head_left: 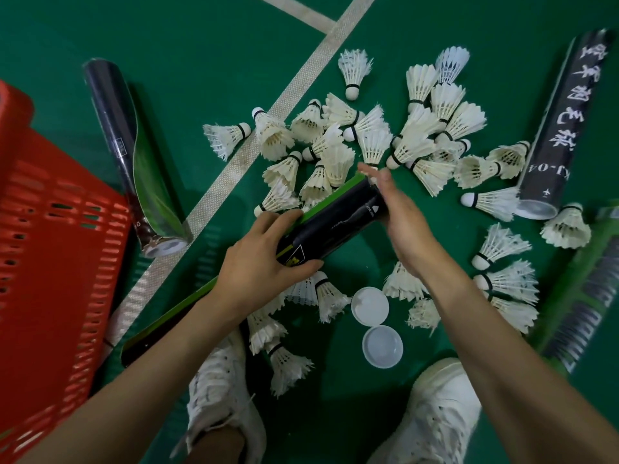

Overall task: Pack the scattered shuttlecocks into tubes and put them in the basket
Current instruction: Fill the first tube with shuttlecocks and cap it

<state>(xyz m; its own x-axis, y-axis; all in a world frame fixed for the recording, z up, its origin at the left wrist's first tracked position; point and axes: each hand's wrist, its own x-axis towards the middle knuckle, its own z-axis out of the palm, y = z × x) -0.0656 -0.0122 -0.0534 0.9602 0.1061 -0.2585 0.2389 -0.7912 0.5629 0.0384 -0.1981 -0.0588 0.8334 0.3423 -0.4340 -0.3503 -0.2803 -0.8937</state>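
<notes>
One wide-angle camera, worn on the head, looked steeply down and forward at the green floor (201, 45). It was near enough that the black-and-green tube (338, 219) sat mid-frame. The red basket (50, 246) lay left of that tube, the white shoes (221, 390) below it nearest the lens, and the court line (234, 165) ran beyond it to the upper left.

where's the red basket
Head view: the red slotted plastic basket sits at the far left, on the green floor, beside a black cardboard tube.
</notes>
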